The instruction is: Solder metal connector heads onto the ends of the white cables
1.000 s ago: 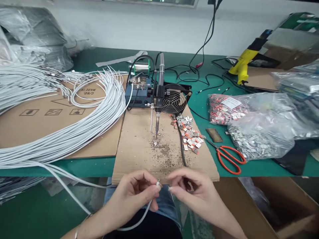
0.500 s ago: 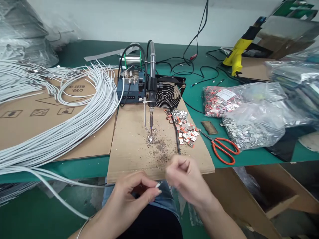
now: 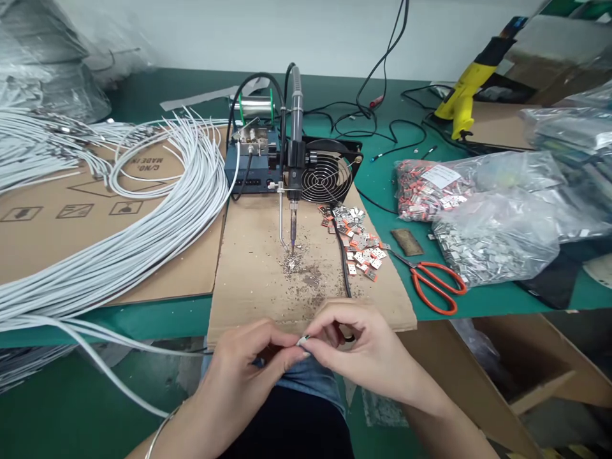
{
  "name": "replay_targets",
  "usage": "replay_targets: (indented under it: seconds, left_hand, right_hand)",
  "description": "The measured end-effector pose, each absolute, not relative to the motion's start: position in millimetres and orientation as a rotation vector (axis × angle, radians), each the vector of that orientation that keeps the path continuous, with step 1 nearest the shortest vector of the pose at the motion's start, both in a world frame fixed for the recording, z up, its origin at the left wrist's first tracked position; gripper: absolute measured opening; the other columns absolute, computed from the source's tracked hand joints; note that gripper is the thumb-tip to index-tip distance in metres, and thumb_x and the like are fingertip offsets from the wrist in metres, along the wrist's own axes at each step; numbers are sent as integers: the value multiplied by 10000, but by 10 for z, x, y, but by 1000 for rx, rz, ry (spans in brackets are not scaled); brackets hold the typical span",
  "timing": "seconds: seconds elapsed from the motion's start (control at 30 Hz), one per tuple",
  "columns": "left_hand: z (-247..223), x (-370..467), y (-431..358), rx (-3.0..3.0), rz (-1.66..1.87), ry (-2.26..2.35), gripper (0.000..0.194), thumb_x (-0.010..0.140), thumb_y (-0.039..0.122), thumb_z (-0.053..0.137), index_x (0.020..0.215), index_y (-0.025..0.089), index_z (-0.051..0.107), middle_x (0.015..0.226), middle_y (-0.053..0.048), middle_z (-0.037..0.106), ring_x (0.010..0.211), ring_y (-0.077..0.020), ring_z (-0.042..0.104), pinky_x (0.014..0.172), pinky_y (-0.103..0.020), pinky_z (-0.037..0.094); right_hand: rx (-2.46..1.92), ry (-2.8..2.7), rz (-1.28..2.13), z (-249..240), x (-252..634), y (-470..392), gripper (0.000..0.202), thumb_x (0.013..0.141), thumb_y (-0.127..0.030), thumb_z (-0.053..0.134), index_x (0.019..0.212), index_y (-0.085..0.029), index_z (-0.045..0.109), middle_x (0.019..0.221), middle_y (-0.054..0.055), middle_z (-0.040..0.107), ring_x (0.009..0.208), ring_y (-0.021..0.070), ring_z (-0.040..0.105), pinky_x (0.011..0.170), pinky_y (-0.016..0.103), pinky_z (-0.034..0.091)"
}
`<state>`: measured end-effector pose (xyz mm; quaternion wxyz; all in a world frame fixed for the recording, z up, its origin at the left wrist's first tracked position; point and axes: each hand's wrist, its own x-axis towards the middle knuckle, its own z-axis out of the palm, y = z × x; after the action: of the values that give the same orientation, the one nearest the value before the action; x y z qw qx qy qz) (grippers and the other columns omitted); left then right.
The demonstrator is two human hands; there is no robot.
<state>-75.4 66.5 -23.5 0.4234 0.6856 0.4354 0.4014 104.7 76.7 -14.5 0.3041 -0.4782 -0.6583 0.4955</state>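
Note:
My left hand [image 3: 248, 363] pinches the end of a white cable [image 3: 301, 342] between thumb and fingertips, above my lap at the bench's front edge. Fingertips of my right hand [image 3: 358, 341] meet it there, closed on the cable's tip, where a tiny dark green bit shows. The fine wires are mostly hidden by the fingers. Beyond the hands, a soldering iron [image 3: 295, 146] hangs tip-down in a stand over a cardboard sheet [image 3: 248, 274] strewn with solder bits. Loose USB plug connectors [image 3: 366, 255], metal with orange parts, lie in a pile to its right.
A thick bundle of white cables [image 3: 157, 255] covers the left side. Behind the iron stand a blue soldering unit [image 3: 253, 169], a solder spool [image 3: 255, 108] and a fan [image 3: 327, 178]. Red-handled scissors [image 3: 440, 287], connector bags [image 3: 492, 248] and a yellow heat gun [image 3: 461, 99] lie right.
My right hand, a little apart from the cable and blurred before, has come left and closed on the cable's tip. My left hand keeps its pinch. The view has shifted slightly.

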Motion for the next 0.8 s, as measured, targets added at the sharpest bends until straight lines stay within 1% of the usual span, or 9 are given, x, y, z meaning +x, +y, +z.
replay_targets:
  seconds: [0.1,0.17,0.3,0.4,0.47,0.53,0.6,0.7,0.8]
  left_hand:
    - [-255,-737,647,1686,1012,1095,73,750,109,678,689,148,683,536,15,606,464,-75,541,431,-130,418]
    - [-302,-702,614,1535,1058,1084,67,730,105,695,689,157,680,547,21,616,469,-73,550,438,-121,427]
    - [-433,-610,531,1065,1149,974,61,707,135,732,707,171,683,603,21,665,502,-74,592,476,-110,471]
    - [-469,-603,506,844,1069,897,101,723,210,743,676,156,672,548,10,664,492,-85,604,503,-129,493]
    - [-452,-636,515,793,993,881,152,731,273,744,678,151,670,515,4,655,474,-91,602,507,-143,496]
    - [-423,-676,534,790,914,893,197,737,328,734,694,146,671,513,-6,650,461,-104,600,506,-172,506]
    - [-398,-706,552,838,860,925,206,751,338,712,698,142,672,528,-14,648,455,-116,597,501,-200,514]
    - [-370,-735,561,1002,843,975,142,801,231,639,690,153,683,545,-11,644,490,-113,600,518,-191,506]
    - [-343,-764,553,1167,859,1008,168,811,113,589,706,181,701,565,11,651,537,-91,606,541,-144,486]
  right_hand:
    - [-1214,-1652,1409,-174,1042,777,121,737,-190,666,634,-132,639,539,-23,497,504,38,408,454,156,305]
    - [-1126,-1533,1384,-231,987,756,164,748,-181,650,602,-126,598,528,-24,483,491,40,400,441,159,305]
    - [-1018,-1451,1040,-352,836,674,169,745,-105,634,600,-128,550,533,-29,459,501,42,414,465,166,324]
    - [-964,-1532,839,-368,823,640,99,747,-63,610,683,-136,591,593,-4,520,557,61,470,526,194,369]
    - [-978,-1579,926,-332,880,654,31,749,-117,643,759,-144,632,632,11,566,581,73,484,538,203,383]
    - [-1048,-1623,1113,-273,959,694,91,744,-217,690,808,-155,671,656,16,596,575,71,465,523,198,375]
    - [-1122,-1697,1242,-205,1026,743,127,753,-284,696,810,-171,703,661,13,608,559,60,435,503,186,348]
    - [-1173,-1836,1331,-113,1078,809,147,797,-297,651,741,-177,716,634,3,603,558,44,452,511,171,337]
    - [-1166,-1898,1404,-65,1080,854,190,808,-309,637,709,-164,710,617,5,590,555,41,466,494,169,323]
